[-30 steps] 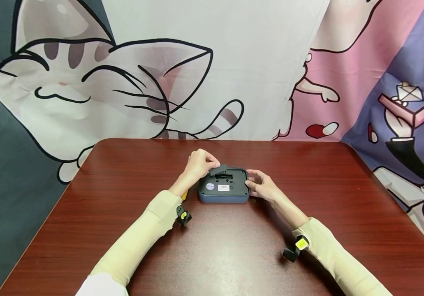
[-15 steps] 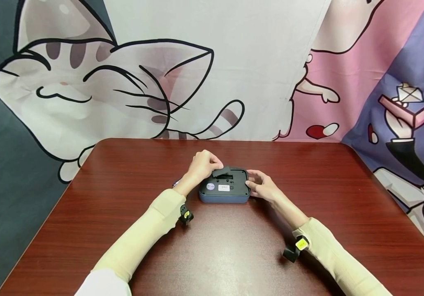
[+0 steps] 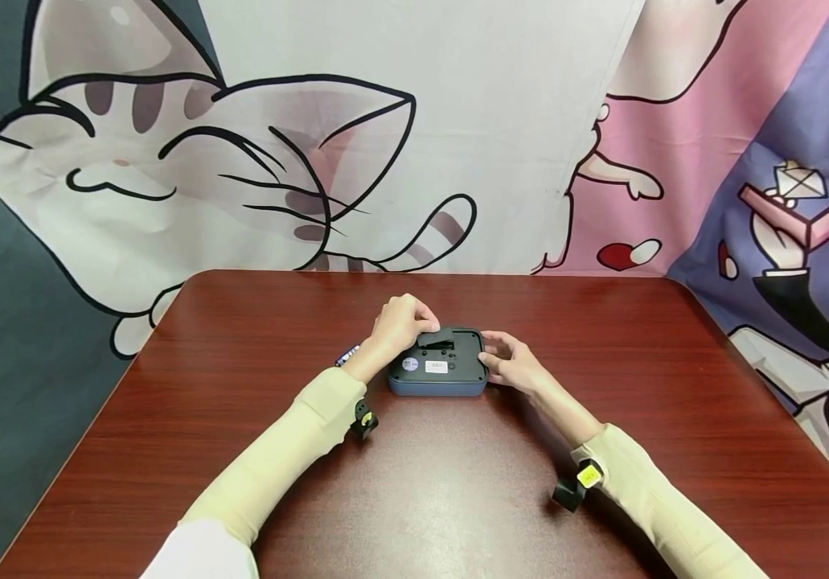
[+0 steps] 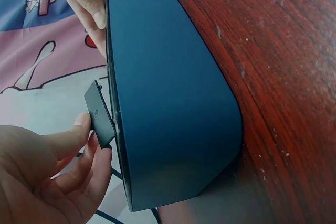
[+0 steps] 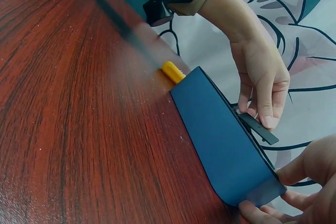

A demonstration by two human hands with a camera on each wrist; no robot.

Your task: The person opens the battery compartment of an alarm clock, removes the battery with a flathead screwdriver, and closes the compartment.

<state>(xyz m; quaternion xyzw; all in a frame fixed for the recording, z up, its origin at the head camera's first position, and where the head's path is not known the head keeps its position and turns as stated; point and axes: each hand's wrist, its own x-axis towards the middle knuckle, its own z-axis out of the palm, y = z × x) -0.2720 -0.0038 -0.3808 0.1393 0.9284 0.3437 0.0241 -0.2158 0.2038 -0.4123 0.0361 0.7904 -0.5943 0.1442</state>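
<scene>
A dark blue box-shaped device (image 3: 437,388) lies on the table with its black back facing up, bearing two pale labels and a slot in its far part. My left hand (image 3: 401,323) pinches a small black battery cover (image 4: 100,114) between thumb and fingers. The cover is tilted, one end at the device's back and the other raised off it. At the device's right end, my right hand (image 3: 514,363) grips the edge, thumb by the back face and fingers at the side. How far the slot is filled cannot be seen.
A small blue-and-white cylinder (image 3: 346,355), perhaps a battery, lies by the left wrist. Beside the device in the right wrist view is a yellow rounded object (image 5: 172,72), partly hidden. The brown table (image 3: 414,498) ends before a cartoon-printed cloth (image 3: 515,161).
My left hand has shifted slightly right with the battery cover, which now sits lower over the slot. The blue-and-white cylinder has come into sight. My right hand and the device stay put.
</scene>
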